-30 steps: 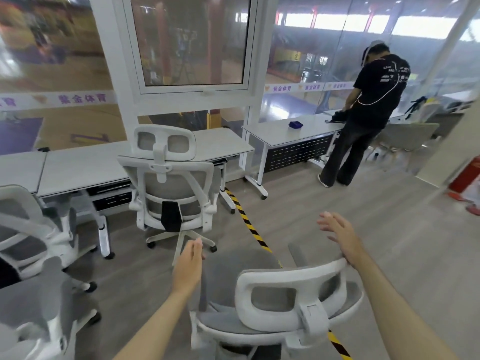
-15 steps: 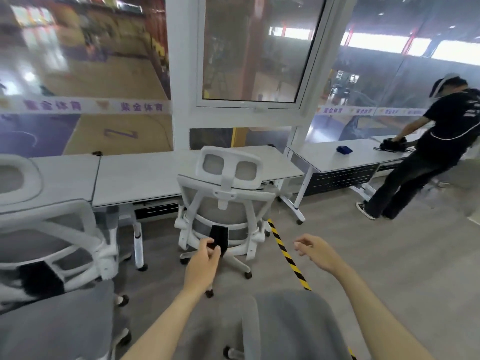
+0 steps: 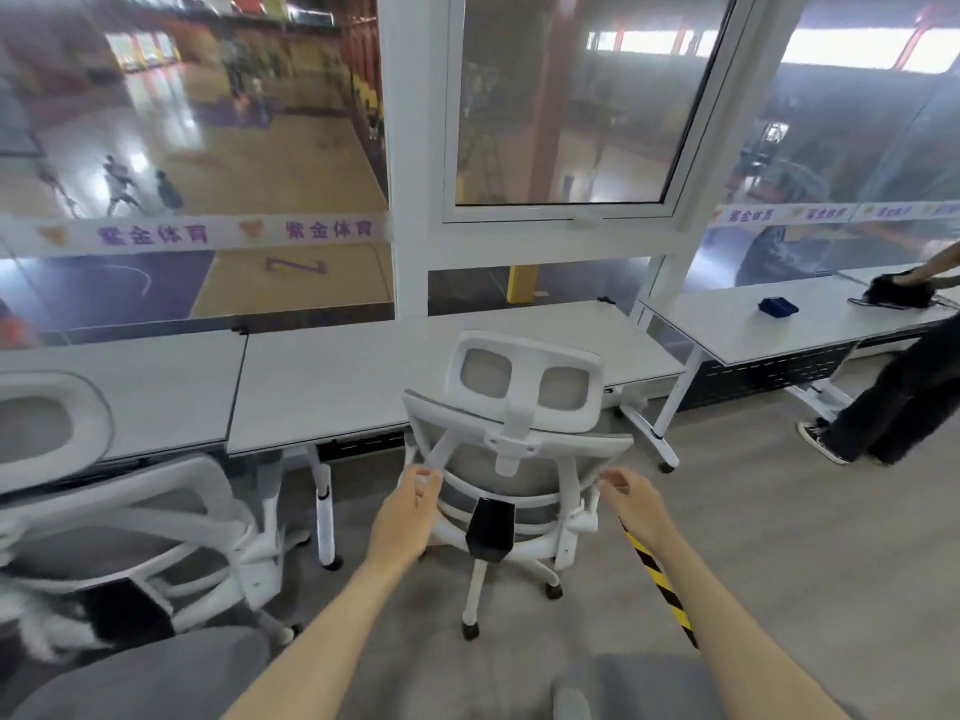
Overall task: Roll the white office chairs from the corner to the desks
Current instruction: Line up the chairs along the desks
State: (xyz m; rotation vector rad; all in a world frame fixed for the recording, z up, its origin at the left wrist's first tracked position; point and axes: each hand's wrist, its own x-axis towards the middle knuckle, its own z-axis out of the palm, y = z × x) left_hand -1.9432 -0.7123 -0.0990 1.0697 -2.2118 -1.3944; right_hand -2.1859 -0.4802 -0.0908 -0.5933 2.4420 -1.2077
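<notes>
White office chair [image 3: 519,459] at 12 o'clock, back toward me, seat nosed up to the worktop [image 3: 332,387]. Probably light and rolls freely on its casters. The mesh back gives, so hold the stiff plastic frame at both sides. Left grip [image 3: 402,519] curls round the frame's 9 o'clock edge. Right grip [image 3: 636,506] is curled at the 3 o'clock edge; can't tell if it's touching. Second chair [image 3: 244,537] at 9 o'clock.

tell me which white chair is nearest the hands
The middle chair, facing the desk: left hand and right hand are at its backrest's sides. The chair at left is untouched.
</notes>
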